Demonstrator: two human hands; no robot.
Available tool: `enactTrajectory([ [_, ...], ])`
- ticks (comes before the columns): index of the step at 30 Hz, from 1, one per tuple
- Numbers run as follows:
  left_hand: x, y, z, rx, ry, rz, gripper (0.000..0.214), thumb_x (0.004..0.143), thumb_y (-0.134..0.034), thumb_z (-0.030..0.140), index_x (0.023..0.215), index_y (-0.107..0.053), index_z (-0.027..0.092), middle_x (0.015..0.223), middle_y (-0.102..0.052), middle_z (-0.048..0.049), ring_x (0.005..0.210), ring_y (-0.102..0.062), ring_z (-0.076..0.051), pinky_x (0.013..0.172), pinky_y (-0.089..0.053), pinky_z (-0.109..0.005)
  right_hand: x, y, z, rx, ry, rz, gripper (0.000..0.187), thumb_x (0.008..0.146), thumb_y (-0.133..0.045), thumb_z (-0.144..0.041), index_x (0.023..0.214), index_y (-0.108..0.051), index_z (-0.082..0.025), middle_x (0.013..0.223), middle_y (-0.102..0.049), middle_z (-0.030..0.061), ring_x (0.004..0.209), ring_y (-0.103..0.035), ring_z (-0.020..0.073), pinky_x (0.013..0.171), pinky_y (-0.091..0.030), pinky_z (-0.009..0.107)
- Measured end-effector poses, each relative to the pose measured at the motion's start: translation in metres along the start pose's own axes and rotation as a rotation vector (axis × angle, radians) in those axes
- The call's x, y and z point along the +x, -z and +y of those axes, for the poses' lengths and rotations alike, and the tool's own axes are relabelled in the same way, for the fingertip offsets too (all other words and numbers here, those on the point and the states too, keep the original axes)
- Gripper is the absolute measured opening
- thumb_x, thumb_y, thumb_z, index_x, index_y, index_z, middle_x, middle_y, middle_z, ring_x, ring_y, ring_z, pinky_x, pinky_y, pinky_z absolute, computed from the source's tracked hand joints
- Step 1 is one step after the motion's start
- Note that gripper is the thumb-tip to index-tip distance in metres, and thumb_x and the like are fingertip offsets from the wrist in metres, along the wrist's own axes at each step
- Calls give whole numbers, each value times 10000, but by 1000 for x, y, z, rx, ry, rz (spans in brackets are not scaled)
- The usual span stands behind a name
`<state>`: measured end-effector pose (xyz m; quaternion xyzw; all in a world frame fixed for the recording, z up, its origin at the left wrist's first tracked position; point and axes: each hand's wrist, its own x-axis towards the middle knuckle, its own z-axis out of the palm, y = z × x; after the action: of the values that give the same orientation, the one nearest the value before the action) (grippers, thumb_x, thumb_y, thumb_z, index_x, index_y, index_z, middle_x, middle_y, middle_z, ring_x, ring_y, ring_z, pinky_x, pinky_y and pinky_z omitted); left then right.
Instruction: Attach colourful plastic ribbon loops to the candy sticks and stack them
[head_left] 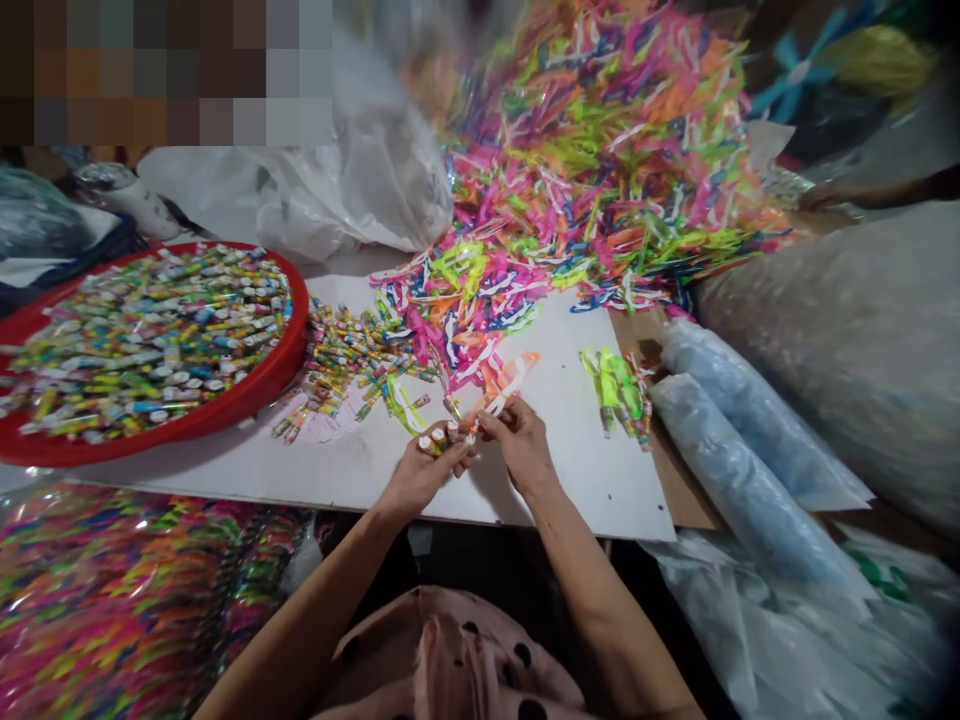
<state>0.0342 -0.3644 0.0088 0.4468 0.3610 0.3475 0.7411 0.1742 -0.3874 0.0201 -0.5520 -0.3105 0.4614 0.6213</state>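
Observation:
My left hand [420, 478] is closed around several small printed tubes [433, 441] with white ends. Close beside it, my right hand [527, 452] pinches an orange-and-white plastic strip [508, 385] at the end of one tube. Whether strip and tube are joined, I cannot tell. Just beyond my hands lies a loose heap of similar tubes [352, 350], with a yellow-green strip [406, 405] at its edge. To the right, several tubes with green and orange strips [616, 385] rest together on the white board [570, 460].
A red basin [294, 330] full of tubes stands at the left. Colourful plastic strips [592, 160] make a large pile at the back. Rolled clear bags [757, 480] and a bulky sack [847, 330] line the right. Another person's hand [821, 197] shows at far right.

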Motion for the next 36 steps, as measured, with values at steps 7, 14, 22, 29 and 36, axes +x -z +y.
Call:
enactTrajectory([
  [7, -4, 3, 5, 161, -41, 7, 336, 716, -714, 409, 888, -638, 130, 631, -571, 19, 555, -487, -82, 523, -381, -216, -8, 1, 2, 117, -59, 40, 215, 638, -736, -318, 691, -566, -198, 546, -452, -78, 508, -457, 93, 510, -394, 233],
  [14, -6, -9, -10, 231, -30, 26, 373, 714, -690, 485, 815, -623, 132, 593, -545, 28, 532, -444, -79, 507, -351, -208, -20, -4, 24, 173, -201, 127, 275, 613, -740, -378, 697, -564, -184, 554, -469, -69, 482, -412, 76, 494, -359, 225],
  [22, 7, 2, -10, 48, 152, 96, 472, 695, -692, 536, 886, -654, 106, 866, -669, -94, 786, -620, -168, 701, -468, -275, 25, 131, -42, -898, 44, 418, 326, 728, -633, -377, 947, -636, -136, 752, -639, 105, 753, -604, 269, 687, -450, 384],
  [29, 12, -7, 9, -73, 181, 34, 503, 697, -714, 382, 1097, -558, 121, 636, -586, 24, 513, -506, -79, 480, -360, -204, 116, 16, -14, -1560, 572, -120, 291, 821, -482, -85, 1040, -656, -166, 1263, -537, 173, 1088, -499, 300, 849, -427, 407],
  [36, 42, 10, 31, -91, 247, 325, 324, 686, -722, 374, 875, -590, 146, 710, -621, -12, 577, -576, -99, 496, -395, -199, 100, 30, -3, -1459, 912, -262, 244, 892, -492, -169, 1075, -649, -199, 1237, -562, 123, 1129, -480, 253, 935, -421, 389],
])
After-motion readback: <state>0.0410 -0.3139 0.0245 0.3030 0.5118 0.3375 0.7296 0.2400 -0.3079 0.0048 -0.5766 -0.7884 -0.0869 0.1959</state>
